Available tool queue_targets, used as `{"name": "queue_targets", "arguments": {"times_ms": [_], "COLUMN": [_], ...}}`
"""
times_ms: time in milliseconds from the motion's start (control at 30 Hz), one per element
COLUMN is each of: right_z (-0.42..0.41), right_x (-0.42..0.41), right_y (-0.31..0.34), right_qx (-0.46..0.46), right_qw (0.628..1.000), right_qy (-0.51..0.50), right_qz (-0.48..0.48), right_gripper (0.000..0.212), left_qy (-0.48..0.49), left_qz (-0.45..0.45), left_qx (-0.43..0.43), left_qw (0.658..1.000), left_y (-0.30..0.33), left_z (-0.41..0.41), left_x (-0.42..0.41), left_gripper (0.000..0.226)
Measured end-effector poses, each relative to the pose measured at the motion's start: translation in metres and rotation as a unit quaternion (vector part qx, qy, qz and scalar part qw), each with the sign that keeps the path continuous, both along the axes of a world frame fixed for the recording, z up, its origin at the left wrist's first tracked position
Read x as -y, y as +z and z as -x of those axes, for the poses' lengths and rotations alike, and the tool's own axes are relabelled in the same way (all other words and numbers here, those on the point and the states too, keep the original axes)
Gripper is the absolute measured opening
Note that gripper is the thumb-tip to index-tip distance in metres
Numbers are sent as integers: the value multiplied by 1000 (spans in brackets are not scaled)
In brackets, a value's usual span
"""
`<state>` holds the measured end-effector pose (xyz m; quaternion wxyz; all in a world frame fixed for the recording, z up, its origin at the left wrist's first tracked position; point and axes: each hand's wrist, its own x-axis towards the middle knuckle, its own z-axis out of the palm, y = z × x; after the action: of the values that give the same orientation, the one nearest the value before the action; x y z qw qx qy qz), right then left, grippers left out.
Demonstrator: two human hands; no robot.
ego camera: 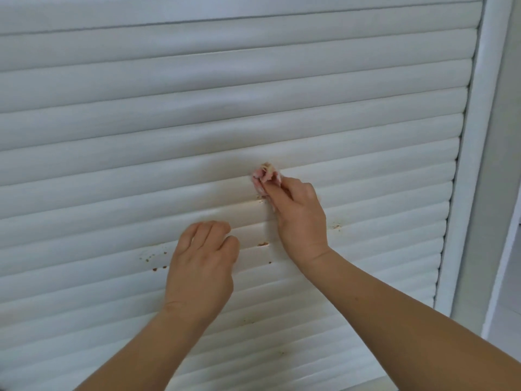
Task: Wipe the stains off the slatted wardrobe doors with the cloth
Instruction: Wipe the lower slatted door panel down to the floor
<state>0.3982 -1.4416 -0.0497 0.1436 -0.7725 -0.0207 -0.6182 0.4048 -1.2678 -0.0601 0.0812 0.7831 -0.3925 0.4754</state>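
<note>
1. White, smooth, rounded slats run side to side across the slatted wardrobe door (197, 114), each one a soft convex ridge with a thin shadowed groove below it; a flat white frame (468, 193) borders them on the right.
2. Your right hand (298, 218) pinches the cloth (265, 176), a small crumpled wad, pinkish with a tan smudge on its top, pressed against a slat near the middle of the door.
3. Most of that wad sticks out above and to the left of your curled fingers (277, 190); only its lower edge is tucked under them.
4. Your left hand (203, 263) sits lower and to the left, fingers bent loosely toward the slats, with nothing in its grasp; you cannot tell whether the tips touch the surface.
5. Brown speckled stains (156, 263) dot the slats just left of your left hand.
6. More brown marks (263, 244) lie between your two hands, and a small cluster (335, 226) sits just right of your right wrist.
</note>
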Motion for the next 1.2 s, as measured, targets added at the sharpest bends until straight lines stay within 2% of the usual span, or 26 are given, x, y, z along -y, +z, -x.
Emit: {"name": "queue_targets", "arguments": {"times_ms": [100, 267, 400, 533, 700, 833, 933, 1067, 1200], "right_z": [-10, -26, -25, -7, 17, 9, -5, -17, -3], "right_x": [-25, -40, -23, 11, 48, 22, -16, -57, -40], "right_y": [-3, -8, -9, -8, -16, -21, -23, -19, -20], "right_qx": [8, 35, 30, 24, -9, 8, 32, 20, -16], "right_qw": [999, 983, 961, 967, 989, 990, 991, 990, 982], "right_qy": [-1, 1, -33, -69, -122, -139, -128, -100, -128], "right_qz": [49, 179, 274, 245, 86, -18, 26, 98, 140], "right_gripper": [51, 40, 40, 37, 37, 38, 39, 38, 39], "left_qy": [22, 43, 43, 34, 0, -36, -69, -105, -152], "left_qz": [15, 21, 21, 17, 28, 44, 54, 84, 112], "left_qx": [-18, -35, -40, -38, -30, -33, -36, -35, -14], "left_qw": [1000, 998, 998, 999, 999, 998, 996, 990, 982], "left_y": [-7, -16, -23, -24, -20, -19, -20, -22, -24], "left_z": [-1, 1, 2, 1, -4, -10, -17, -27, -34], "left_x": [-13, -30, -34, -33, -30, -28, -29, -34, -42], "left_gripper": [29, 30, 30, 31, 28, 26, 27, 29, 29]}}
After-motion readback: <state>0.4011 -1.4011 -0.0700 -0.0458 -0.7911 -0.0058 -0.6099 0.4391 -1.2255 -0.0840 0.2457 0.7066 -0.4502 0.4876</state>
